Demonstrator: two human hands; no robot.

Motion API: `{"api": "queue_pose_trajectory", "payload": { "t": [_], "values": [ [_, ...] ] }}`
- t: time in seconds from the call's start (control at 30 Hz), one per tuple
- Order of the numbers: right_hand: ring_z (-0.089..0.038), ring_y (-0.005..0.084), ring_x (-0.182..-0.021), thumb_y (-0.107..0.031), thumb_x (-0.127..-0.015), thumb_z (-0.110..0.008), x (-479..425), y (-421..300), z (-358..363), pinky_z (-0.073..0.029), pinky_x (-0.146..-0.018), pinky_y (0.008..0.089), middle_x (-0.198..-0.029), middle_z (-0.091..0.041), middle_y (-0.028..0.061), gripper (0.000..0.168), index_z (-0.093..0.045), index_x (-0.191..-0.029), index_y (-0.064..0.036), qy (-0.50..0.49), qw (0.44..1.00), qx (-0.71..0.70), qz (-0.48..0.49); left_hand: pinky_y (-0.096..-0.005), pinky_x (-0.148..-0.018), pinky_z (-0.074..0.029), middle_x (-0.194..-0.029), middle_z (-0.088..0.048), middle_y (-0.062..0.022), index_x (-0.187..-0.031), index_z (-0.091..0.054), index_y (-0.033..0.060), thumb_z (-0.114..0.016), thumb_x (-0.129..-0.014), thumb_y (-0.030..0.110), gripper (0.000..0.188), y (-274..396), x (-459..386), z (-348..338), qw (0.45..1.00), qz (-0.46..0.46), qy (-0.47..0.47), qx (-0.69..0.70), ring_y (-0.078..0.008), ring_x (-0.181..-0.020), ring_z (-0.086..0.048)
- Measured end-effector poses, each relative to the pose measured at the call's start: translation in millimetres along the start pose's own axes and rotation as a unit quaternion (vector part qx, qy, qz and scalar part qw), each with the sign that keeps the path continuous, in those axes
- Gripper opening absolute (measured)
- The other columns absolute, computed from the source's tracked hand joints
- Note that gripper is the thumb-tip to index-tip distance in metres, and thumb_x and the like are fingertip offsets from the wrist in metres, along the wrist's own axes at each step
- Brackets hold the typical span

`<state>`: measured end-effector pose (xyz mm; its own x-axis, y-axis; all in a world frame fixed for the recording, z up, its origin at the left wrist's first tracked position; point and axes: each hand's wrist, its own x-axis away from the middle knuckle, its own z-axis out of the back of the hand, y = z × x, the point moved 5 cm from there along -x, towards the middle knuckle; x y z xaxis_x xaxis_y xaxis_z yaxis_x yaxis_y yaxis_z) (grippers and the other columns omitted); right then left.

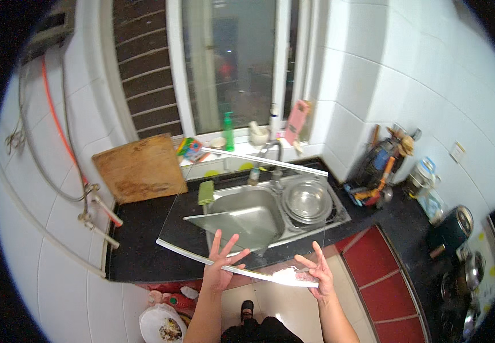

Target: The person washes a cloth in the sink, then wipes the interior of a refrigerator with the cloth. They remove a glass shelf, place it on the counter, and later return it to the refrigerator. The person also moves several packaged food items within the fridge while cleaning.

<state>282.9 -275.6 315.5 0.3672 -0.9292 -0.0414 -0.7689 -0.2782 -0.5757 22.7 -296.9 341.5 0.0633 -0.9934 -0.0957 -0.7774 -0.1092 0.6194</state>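
A clear refrigerator-type shelf (247,197) with white trim on its far and near edges is held tilted over the sink. My left hand (221,268) supports it at the near trim, with fingers spread and seen through the pane. My right hand (321,274) grips its near right corner. Bright glare covers part of the pane beside that hand. Through the pane shows a greyish panel with a pale edge (206,215), slanting in the steel sink basin (251,201); whether it is a second shelf or a reflection I cannot tell.
Nested bowls (308,200) sit right of the basin, by the faucet (275,171). A green cloth (206,192) lies at the sink's left rim. A wooden cutting board (140,169) leans at left. A utensil holder (369,171) stands right. A lined waste bin (151,326) is below left.
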Motion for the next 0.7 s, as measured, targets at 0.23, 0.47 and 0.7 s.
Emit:
{"api": "queue_pose_trajectory", "payload": {
  "t": [0.23,0.47,0.7],
  "values": [
    [-0.066,0.0382,-0.082,0.003,-0.072,-0.053,83.1,-57.4,59.7,-0.057,-0.072,0.0416,-0.123,-0.049,0.0296,0.088,-0.011,-0.146,-0.021,0.093,0.990,-0.002,0.108,-0.0424,-0.074,-0.058,-0.145,-0.025,-0.0215,-0.146,-0.001,0.0224,-0.043,-0.075,-0.010,0.089,-94.2,-20.9,-56.4,0.984,0.131,-0.111,0.041,-0.0458,-0.114,-0.049],
    [-0.066,0.0394,-0.082,0.001,-0.076,-0.053,153.9,-94.7,106.8,-0.057,-0.071,0.0430,-0.123,-0.049,0.0282,0.084,-0.012,-0.145,-0.022,0.201,0.958,0.001,0.206,-0.0429,-0.077,-0.057,-0.146,-0.023,-0.0182,-0.146,-0.002,0.0253,-0.042,-0.078,-0.011,0.086,-189.8,-36.1,-104.7,0.944,0.267,-0.184,0.066,-0.0442,-0.116,-0.048],
    [-0.065,0.0409,-0.083,0.000,-0.077,-0.052,226.5,-121.9,150.5,-0.056,-0.074,0.0454,-0.124,-0.049,0.0286,0.081,-0.013,-0.145,-0.020,0.270,0.924,0.020,0.271,-0.0415,-0.079,-0.055,-0.146,-0.026,-0.0154,-0.146,-0.005,0.0268,-0.042,-0.080,-0.009,0.084,-291.8,-31.3,-140.2,0.898,0.357,-0.250,0.063,-0.0400,-0.117,-0.049]
  ]
}}
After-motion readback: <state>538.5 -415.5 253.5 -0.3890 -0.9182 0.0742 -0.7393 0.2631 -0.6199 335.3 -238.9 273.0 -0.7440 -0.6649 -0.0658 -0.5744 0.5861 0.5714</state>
